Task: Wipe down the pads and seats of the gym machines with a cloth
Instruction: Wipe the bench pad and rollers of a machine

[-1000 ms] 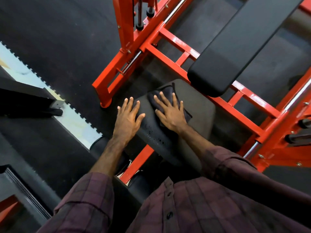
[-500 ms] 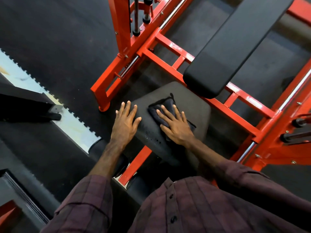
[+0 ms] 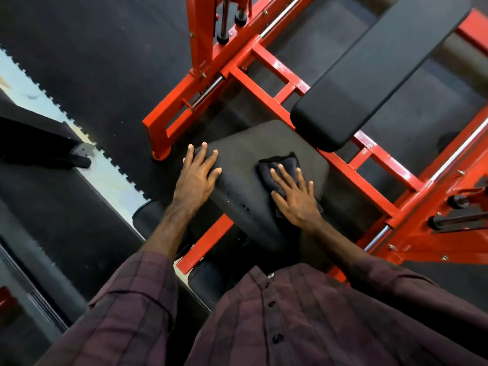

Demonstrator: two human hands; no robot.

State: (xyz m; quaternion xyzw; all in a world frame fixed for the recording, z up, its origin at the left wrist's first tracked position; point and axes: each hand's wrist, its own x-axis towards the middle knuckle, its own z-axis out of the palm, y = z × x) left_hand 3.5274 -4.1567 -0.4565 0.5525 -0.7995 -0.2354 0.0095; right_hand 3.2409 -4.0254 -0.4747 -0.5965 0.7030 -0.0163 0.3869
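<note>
A black padded seat [image 3: 248, 154] of a red-framed gym machine sits in the middle of the head view. A dark folded cloth [image 3: 282, 165] lies on the seat's right half. My right hand [image 3: 295, 196] presses flat on the cloth with straight, spread fingers. My left hand [image 3: 196, 177] rests flat on the seat's left edge, fingers straight. A few water droplets [image 3: 236, 200] show on the seat between my hands. The long black back pad [image 3: 375, 70] slopes away at the upper right.
The red steel frame [image 3: 266, 99] runs around and under the seat, with chrome guide rods [image 3: 208, 92] at the left and plate pegs [image 3: 464, 220] at the right. Black rubber floor mats [image 3: 92, 62] cover the ground. Another dark machine base [image 3: 39, 143] stands at the left.
My right hand has slid the cloth across the seat from its left-centre toward the right side. My left hand has stayed on the seat's left edge.
</note>
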